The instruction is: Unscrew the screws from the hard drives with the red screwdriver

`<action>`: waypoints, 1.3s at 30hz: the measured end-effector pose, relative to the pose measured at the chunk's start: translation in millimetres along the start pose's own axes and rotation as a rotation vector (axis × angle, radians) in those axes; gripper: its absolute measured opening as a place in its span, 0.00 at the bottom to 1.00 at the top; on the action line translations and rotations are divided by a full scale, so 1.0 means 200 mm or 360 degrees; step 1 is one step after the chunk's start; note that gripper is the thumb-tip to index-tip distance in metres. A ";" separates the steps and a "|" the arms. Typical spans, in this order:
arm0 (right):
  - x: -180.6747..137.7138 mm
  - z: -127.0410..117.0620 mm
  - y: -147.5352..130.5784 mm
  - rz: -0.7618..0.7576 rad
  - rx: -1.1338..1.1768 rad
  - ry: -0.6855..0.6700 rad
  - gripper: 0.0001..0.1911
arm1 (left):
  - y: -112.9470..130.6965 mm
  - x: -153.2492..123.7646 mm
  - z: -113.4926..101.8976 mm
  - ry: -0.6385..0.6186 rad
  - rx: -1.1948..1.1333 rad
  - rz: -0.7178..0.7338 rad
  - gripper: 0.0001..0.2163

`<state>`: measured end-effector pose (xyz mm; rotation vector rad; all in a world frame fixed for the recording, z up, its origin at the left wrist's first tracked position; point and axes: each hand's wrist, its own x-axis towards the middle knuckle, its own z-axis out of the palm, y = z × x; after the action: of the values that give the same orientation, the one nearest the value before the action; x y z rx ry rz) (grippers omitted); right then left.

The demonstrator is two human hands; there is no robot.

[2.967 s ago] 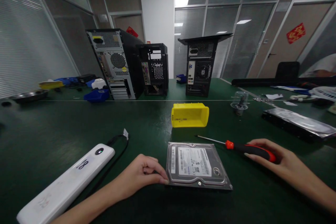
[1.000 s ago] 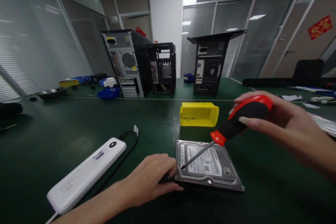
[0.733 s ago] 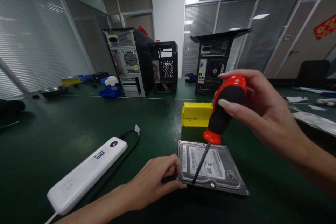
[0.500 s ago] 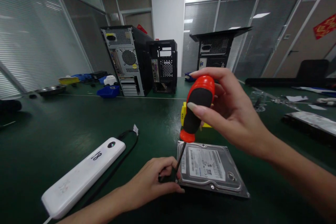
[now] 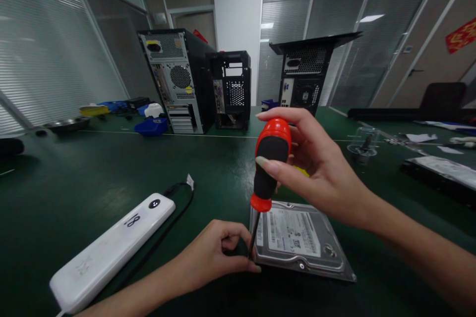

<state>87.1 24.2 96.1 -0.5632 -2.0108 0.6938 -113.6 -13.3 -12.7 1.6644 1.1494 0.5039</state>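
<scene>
A silver hard drive (image 5: 301, 237) with a white label lies flat on the green table (image 5: 74, 183) in front of me. My right hand (image 5: 320, 168) grips the red-and-black handle of a screwdriver (image 5: 268, 168), held nearly upright. Its tip stands at the drive's near left corner. My left hand (image 5: 215, 257) rests on the table against that corner, fingers pinched around the shaft near the tip.
A white oblong device (image 5: 111, 247) marked 18, with a black cable, lies to the left. Three computer cases (image 5: 178, 84) (image 5: 232, 89) (image 5: 303, 79) stand at the back. A yellow bin is mostly hidden behind my right hand. Another drive (image 5: 442, 171) lies far right.
My right hand picked the screwdriver up off the table, swung it upright and brought the tip to the drive's near left corner. My left fingers closed around the shaft.
</scene>
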 end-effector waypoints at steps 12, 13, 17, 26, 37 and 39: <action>0.02 -0.01 -0.04 -0.0045 0.0084 0.0042 0.18 | -0.02 0.01 0.01 0.0025 -0.0040 0.0040 0.13; 0.02 0.00 -0.04 -0.0067 0.0064 0.0065 0.17 | -0.03 0.01 0.01 0.0021 -0.0027 0.0051 0.14; 0.06 -0.02 -0.07 -0.0129 0.0078 -0.0132 0.18 | -0.05 0.01 0.00 0.0024 0.0020 0.0078 0.15; 0.08 -0.03 -0.13 0.0010 0.0414 -0.0445 0.21 | -0.04 0.01 0.00 0.0015 -0.0011 0.0043 0.15; 0.12 0.11 -0.08 0.0373 0.1104 -0.0125 0.23 | -0.05 0.02 0.00 0.0027 0.0022 0.0070 0.13; 0.12 0.10 -0.08 0.0401 0.1142 -0.0163 0.21 | -0.05 0.02 0.00 0.0027 0.0019 0.0062 0.13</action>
<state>56.0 22.5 112.0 -0.3476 -1.6293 1.5323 -116.2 -9.8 -22.1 1.6986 1.1365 0.5375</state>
